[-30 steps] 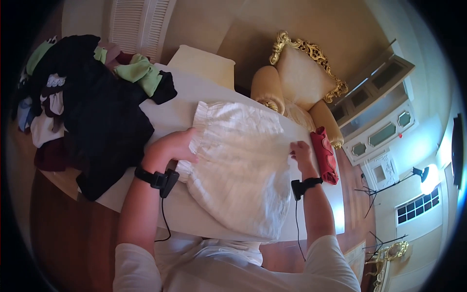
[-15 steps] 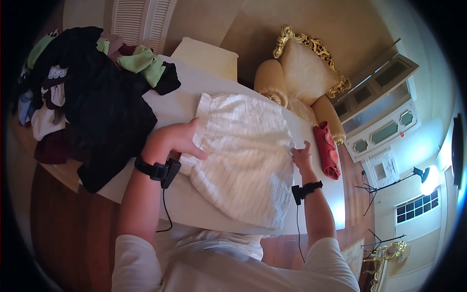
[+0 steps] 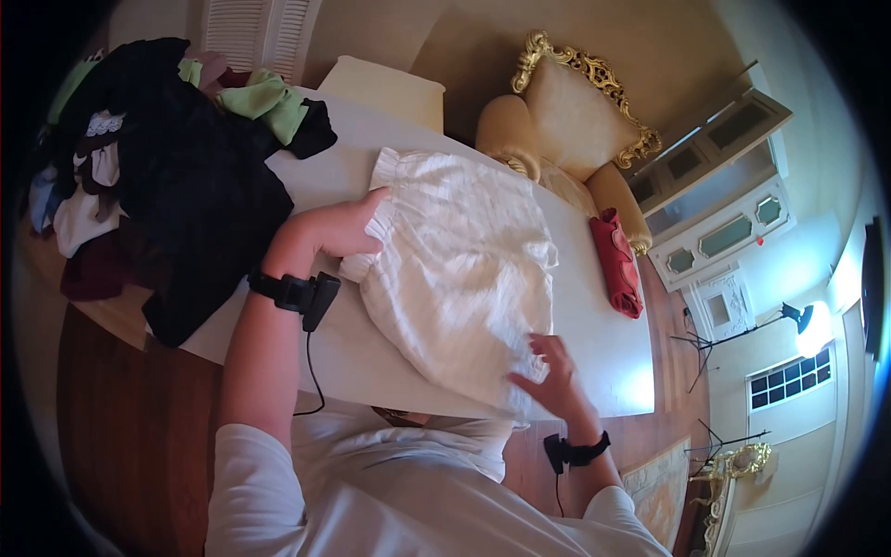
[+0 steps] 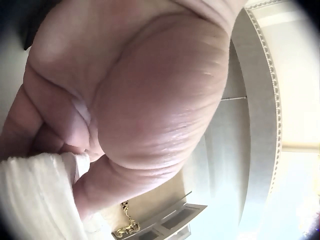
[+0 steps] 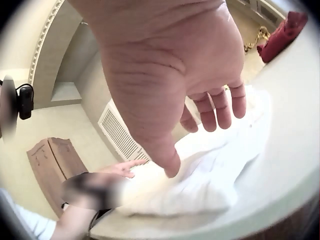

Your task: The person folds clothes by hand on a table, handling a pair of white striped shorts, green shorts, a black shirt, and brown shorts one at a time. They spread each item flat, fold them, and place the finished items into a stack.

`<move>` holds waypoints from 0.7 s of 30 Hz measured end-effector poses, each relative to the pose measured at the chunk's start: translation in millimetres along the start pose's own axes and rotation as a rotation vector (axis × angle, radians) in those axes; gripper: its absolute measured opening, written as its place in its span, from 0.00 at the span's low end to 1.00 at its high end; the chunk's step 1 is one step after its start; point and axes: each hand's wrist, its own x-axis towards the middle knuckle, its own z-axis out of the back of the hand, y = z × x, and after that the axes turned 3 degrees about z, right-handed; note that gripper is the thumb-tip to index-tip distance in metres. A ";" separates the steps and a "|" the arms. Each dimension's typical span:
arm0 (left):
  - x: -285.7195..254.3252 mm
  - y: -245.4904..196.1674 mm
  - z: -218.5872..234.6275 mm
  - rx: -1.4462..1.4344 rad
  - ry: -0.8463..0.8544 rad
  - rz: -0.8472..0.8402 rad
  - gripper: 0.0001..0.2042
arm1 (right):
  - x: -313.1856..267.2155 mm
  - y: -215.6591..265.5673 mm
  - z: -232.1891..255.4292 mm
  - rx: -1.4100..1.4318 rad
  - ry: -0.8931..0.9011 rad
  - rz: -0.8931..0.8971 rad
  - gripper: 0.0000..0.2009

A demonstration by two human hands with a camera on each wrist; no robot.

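A white garment (image 3: 455,269) with a gathered elastic waistband lies spread across the white table, its waistband toward the left. My left hand (image 3: 351,227) grips it at the waistband; in the left wrist view the white cloth (image 4: 40,195) is caught between the thumb and curled fingers. Over the garment's near right edge is my right hand (image 3: 555,373), its fingers spread and loosely bent. The right wrist view shows the open palm (image 5: 175,65) above the cloth, with nothing held.
A heap of clothes, with a black garment (image 3: 204,186) on top, covers the table's left end. A rolled red item (image 3: 614,265) lies by the right edge of the table (image 3: 594,353). Beyond stand a gold-framed armchair (image 3: 580,130) and a cream-covered block (image 3: 385,91).
My right hand has come from the garment's far right side down toward its near right corner. The left hand stays at the waistband, and the garment's right edge has shifted and crumpled slightly.
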 end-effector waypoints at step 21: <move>-9.5 -38.7 -28.1 0.362 0.190 0.118 0.66 | -25.3 16.6 25.1 -0.193 0.530 0.012 0.55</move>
